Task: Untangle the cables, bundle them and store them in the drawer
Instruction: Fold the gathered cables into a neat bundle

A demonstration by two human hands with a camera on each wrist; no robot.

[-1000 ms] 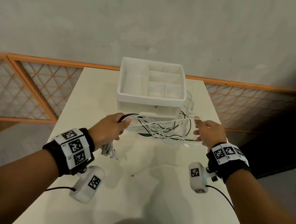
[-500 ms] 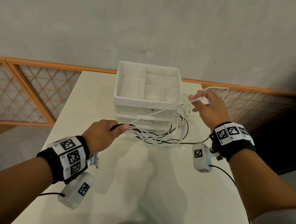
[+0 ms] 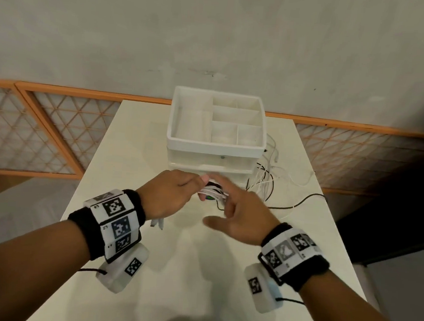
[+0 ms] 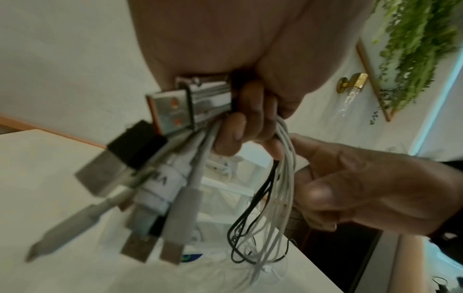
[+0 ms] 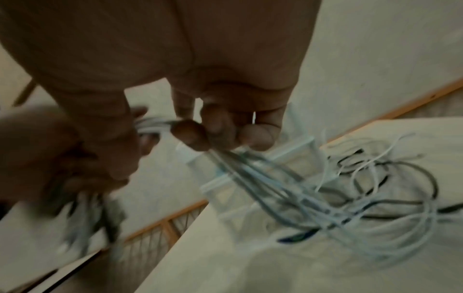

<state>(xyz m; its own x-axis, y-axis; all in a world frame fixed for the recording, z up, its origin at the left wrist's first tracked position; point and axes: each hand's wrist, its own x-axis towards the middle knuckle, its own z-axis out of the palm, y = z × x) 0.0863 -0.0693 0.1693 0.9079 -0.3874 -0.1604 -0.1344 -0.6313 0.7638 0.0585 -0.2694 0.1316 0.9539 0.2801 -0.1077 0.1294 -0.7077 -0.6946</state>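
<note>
A bunch of white and black cables (image 3: 213, 192) runs between both hands, just in front of the white drawer unit (image 3: 214, 149). My left hand (image 3: 196, 184) grips the plug end of the bunch. In the left wrist view its curled fingers (image 4: 250, 123) hold the cords while several USB plugs (image 4: 160, 178) hang below. My right hand (image 3: 224, 201) meets the left one, fingers (image 5: 220, 134) curled over the same cords and thumb stretched out. The loose rest of the cables (image 3: 267, 179) trails to the right on the table (image 3: 198, 272).
The drawer unit has an open top tray with several compartments and shut drawers below. A thin black cable (image 3: 300, 204) snakes toward the table's right edge. A wall and an orange lattice rail (image 3: 45, 128) stand behind the table.
My right hand came down and left from beside the drawer unit's top and now meets the left hand. The stretched cables have slackened and are gathered between the hands.
</note>
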